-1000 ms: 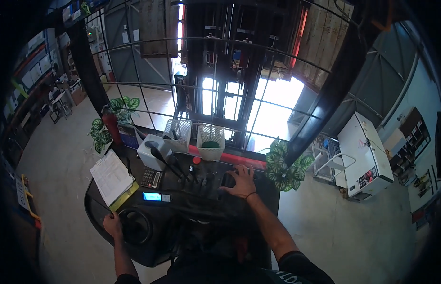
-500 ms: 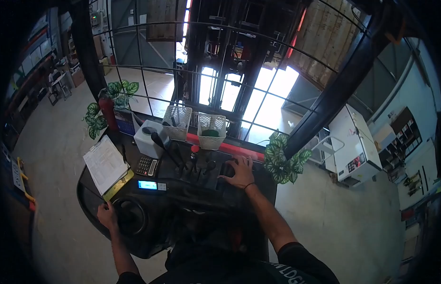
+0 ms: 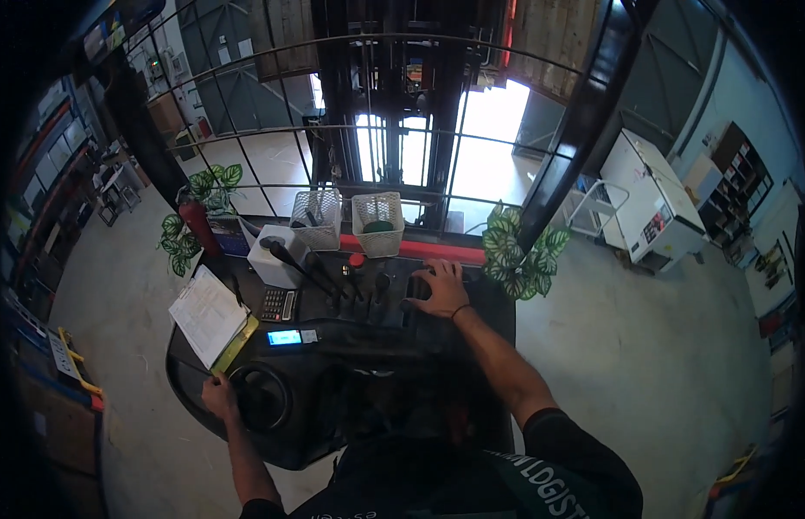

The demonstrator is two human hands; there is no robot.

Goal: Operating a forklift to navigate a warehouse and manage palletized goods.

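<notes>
While the left hand (image 3: 218, 397) is resting at the left rim of the wheel (image 3: 261, 398), its fingers are curling inward, and from where I am standing I cannot tell whether they are closing around anything. The wheel is lying on the left part of the console (image 3: 498, 324), just below the clipboard (image 3: 210, 320).

Over on the other side, the right hand (image 3: 437, 288) is reaching across the console to a dark control (image 3: 415, 292), right of the levers (image 3: 333, 285). Thumb and fingers are standing wide apart, making an open curve beside the control; whether they are pressing on it, I cannot tell. A dark band (image 3: 460, 310) is circling that wrist.

Between the two hands, a small display (image 3: 285, 337) is glowing blue, and the calculator (image 3: 279, 304) is lying just above it. The clipboard is carrying white papers, and a yellow edge is showing at its lower right. Behind the calculator, a white box (image 3: 277, 264) is standing near the levers, and a red knob (image 3: 357, 259) is sitting just behind them. Two white baskets (image 3: 381, 246) are standing side by side at the far edge, the right one holding something green. Leafy plants (image 3: 523, 253) are flanking the console, and a red extinguisher (image 3: 195, 221) is leaning by the left ones. Beyond, dark bars are crossing the view, and bright light is coming through the doorway (image 3: 493, 121).
</notes>
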